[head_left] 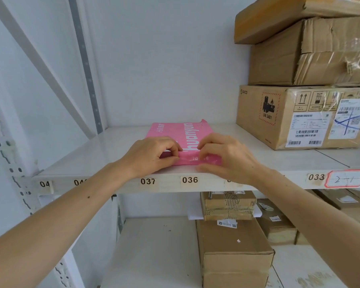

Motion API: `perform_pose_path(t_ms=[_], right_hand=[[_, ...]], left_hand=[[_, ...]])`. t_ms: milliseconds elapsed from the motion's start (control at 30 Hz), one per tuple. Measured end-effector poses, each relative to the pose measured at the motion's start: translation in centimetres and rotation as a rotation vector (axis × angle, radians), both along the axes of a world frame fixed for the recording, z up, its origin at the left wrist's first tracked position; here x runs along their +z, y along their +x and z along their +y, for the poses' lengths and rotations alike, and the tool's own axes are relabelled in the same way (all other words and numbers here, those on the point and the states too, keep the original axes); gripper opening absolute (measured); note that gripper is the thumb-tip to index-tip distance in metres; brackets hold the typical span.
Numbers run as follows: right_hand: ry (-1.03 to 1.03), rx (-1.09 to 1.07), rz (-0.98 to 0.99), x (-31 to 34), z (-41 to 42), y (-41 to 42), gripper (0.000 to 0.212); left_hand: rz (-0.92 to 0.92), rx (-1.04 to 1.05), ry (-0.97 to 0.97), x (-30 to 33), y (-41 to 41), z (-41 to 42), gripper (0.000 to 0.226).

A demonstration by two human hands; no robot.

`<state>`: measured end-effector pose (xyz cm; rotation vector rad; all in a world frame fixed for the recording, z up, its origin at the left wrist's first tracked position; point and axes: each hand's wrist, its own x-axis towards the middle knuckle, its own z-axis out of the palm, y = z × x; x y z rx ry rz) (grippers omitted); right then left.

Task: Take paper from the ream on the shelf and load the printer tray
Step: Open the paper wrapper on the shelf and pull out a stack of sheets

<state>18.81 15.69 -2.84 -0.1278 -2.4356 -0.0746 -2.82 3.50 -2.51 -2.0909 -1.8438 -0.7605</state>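
A pink-wrapped paper ream (181, 134) with white lettering lies flat on the white shelf (96, 154), its near end close to the shelf's front edge. My left hand (152, 154) pinches the wrapper at the ream's near end on the left side. My right hand (224, 156) pinches the same near end on the right, thumb under and fingers curled on top. The wrapper's far end shows a torn flap. No printer is in view.
Stacked cardboard boxes (299, 117) fill the shelf's right side, right of the ream. Numbered labels (189, 180) run along the shelf's front edge. More cardboard boxes (233, 252) sit on the lower shelf. A slanted metal brace (50, 75) crosses the left wall.
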Motion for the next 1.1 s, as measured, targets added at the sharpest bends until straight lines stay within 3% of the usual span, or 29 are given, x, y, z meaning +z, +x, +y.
perform_pose_path(t_ms=[133,300,567,1100], right_hand=[[0.053,-0.025,0.015,-0.2,-0.2,-1.0,0.012],[0.049,-0.056,-0.002,0.0,-0.2,-1.2,0.018],[-0.002,-0.077,0.011,0.0,-0.7,-1.2,0.020],[-0.126,-0.153,0.028,0.5,-1.1,-1.3,0.020]], left_hand=[[-0.009,0.004,-0.007,0.1,0.0,0.0,0.004],[0.044,-0.033,0.018,-0.4,-0.2,-0.5,0.013],[0.124,-0.053,0.072,-0.3,-0.6,-0.9,0.009],[-0.138,-0.054,-0.070,0.4,-0.9,-1.0,0.011]])
